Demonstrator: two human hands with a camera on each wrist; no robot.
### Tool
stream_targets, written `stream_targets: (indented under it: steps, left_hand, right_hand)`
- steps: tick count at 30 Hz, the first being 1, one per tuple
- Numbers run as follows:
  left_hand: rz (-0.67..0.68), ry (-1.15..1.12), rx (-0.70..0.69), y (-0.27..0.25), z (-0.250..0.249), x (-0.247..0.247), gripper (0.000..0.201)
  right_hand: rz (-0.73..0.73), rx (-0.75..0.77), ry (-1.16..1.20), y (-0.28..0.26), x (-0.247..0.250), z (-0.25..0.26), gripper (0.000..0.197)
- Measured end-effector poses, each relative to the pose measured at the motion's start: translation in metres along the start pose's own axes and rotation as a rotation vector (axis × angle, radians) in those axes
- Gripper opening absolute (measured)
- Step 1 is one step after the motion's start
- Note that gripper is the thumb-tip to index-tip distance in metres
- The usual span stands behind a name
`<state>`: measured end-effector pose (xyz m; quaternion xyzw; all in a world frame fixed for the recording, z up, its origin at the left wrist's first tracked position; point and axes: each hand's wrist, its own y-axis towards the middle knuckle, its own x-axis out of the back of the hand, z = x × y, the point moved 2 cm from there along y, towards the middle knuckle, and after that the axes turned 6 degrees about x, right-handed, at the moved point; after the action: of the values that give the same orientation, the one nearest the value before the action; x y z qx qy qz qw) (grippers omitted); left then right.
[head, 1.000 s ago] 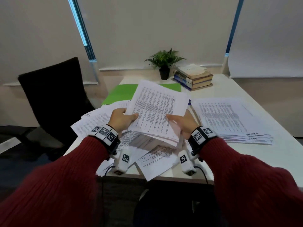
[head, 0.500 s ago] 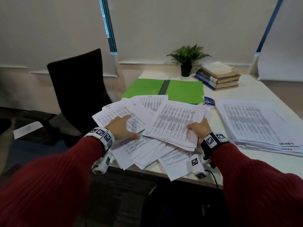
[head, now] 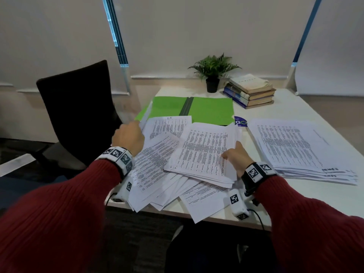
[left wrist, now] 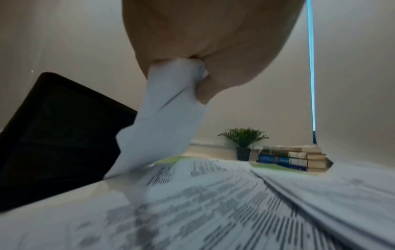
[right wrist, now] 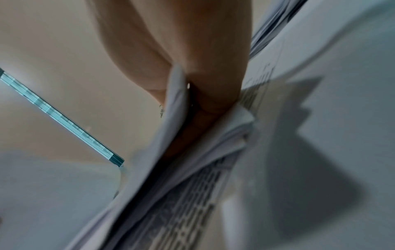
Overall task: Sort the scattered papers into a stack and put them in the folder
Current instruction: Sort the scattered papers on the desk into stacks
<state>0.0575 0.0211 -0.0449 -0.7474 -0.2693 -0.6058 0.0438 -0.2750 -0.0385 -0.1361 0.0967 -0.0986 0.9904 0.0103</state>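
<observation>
Printed white papers (head: pixel 157 170) lie scattered over the near left of the white table (head: pixel 307 198). My left hand (head: pixel 129 137) pinches the edge of one sheet (head: pixel 144 119) and lifts it at the table's left side; the left wrist view shows that sheet (left wrist: pixel 164 108) curling up from the hand (left wrist: pixel 198 55). My right hand (head: pixel 235 156) grips the right edge of a gathered stack (head: pixel 204 154) lying on the pile, thumb on top. In the right wrist view the fingers (right wrist: pixel 209 104) sit between the sheets (right wrist: pixel 177 169). An open green folder (head: pixel 212 110) lies behind the papers.
A second thick pile of papers (head: pixel 295 146) lies on the right of the table. A potted plant (head: pixel 213 73) and a stack of books (head: pixel 250 91) stand at the back. A black chair (head: pixel 76 107) stands left of the table. A small purple card (head: pixel 240 121) lies by the folder.
The stack I held up in both hands came down onto the pile. My left hand let go of it, moved left and away, and took hold of a single sheet's edge.
</observation>
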Motion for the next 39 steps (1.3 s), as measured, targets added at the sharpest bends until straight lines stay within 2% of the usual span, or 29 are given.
stream_targets:
  steps: [3,5,7,10,15,18,20,22,23,24,26,28,30,33,34,37,39]
  left_hand:
    - [-0.066,-0.096,-0.116,-0.001,-0.014,0.017,0.027]
    - [-0.036,-0.131,-0.238,-0.009,-0.026,0.017,0.026]
    - [0.06,-0.143,-0.339,-0.02,-0.037,0.008,0.026]
    - [0.241,-0.145,-0.454,-0.036,-0.052,-0.014,0.045]
    - [0.495,-0.066,-0.664,-0.058,-0.071,-0.051,0.055]
    - [0.618,-0.101,-0.714,-0.067,-0.08,-0.054,0.043]
    - [0.731,-0.132,-0.668,-0.065,-0.079,-0.046,0.049]
    - [0.8,-0.207,-0.563,-0.054,-0.07,-0.037,0.059]
    - [0.779,-0.246,-0.505,-0.046,-0.063,-0.034,0.064]
    - [0.724,-0.251,-0.427,-0.036,-0.052,-0.032,0.067]
    - [0.591,-0.11,-0.255,-0.013,-0.024,-0.032,0.078]
    - [0.535,0.111,-0.076,0.003,0.004,-0.033,0.098]
    - [0.562,0.169,0.042,0.012,0.026,-0.038,0.111]
    - [0.557,0.057,0.107,0.022,0.043,-0.049,0.118]
    - [0.527,0.049,0.113,0.023,0.044,-0.05,0.112]
    - [0.317,0.078,0.09,0.025,0.042,-0.044,0.064]
    - [0.222,0.105,0.066,0.024,0.039,-0.035,0.037]
  right_hand:
    - [0.039,-0.026,0.053,0.004,0.004,0.0,0.06]
    - [0.045,-0.041,0.053,0.003,0.002,0.0,0.057]
    - [0.043,-0.048,0.102,0.004,0.0,-0.001,0.065]
    - [0.002,-0.051,0.098,0.002,-0.001,0.005,0.076]
    - [-0.015,-0.023,0.16,0.007,-0.001,0.005,0.092]
    - [0.001,-0.019,0.088,0.009,-0.002,-0.006,0.118]
    - [0.007,0.028,0.033,0.034,-0.002,-0.028,0.126]
    - [0.038,0.053,0.032,0.083,-0.003,-0.074,0.12]
    - [0.042,0.057,0.04,0.094,-0.003,-0.081,0.118]
    - [0.031,0.057,0.053,0.079,-0.002,-0.068,0.113]
    - [-0.013,0.048,0.065,0.034,-0.001,-0.028,0.085]
    - [0.0,0.037,0.053,0.013,0.0,-0.012,0.054]
    - [-0.005,0.025,0.054,0.012,0.0,-0.012,0.057]
    - [0.005,0.02,0.063,0.032,-0.001,-0.028,0.076]
    - [0.002,0.014,0.071,0.037,-0.001,-0.031,0.076]
    - [-0.018,-0.013,0.028,0.019,-0.001,-0.016,0.069]
    - [-0.031,-0.043,0.017,0.019,0.002,-0.015,0.074]
